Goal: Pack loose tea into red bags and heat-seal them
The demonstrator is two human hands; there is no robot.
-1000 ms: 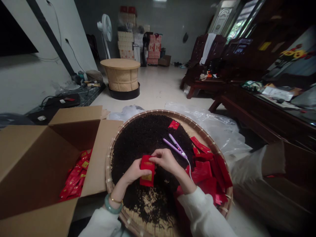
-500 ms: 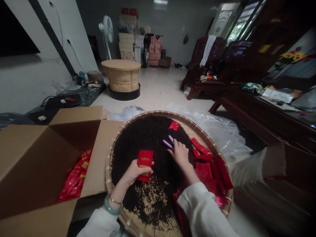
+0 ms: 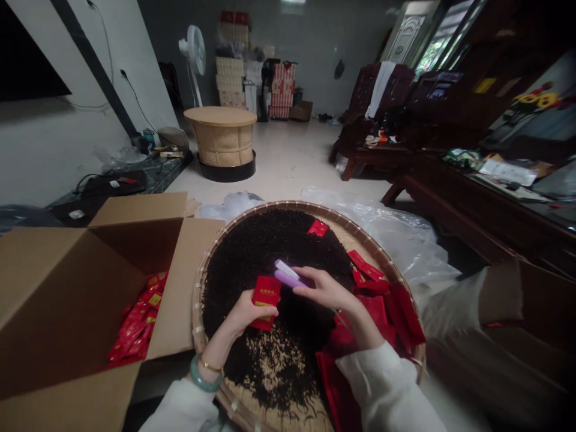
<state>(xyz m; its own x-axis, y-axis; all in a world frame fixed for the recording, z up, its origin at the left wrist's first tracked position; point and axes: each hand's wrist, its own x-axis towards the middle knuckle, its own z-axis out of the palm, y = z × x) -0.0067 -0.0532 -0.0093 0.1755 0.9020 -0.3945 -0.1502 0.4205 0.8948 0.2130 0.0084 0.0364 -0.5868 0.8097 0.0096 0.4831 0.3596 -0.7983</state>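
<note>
Flanking the tray [image 3: 197, 306], open carton [image 3: 177, 288]

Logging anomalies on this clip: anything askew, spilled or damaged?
One small red packet lies alone on the dark leaves, apart from the red pouches heaped at right in the woven tray; it looks stray. No spill or damage shows.

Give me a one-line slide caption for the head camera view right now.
Left hand holds a red packet while the right hand brings a purple clamp tool beside it.
</note>
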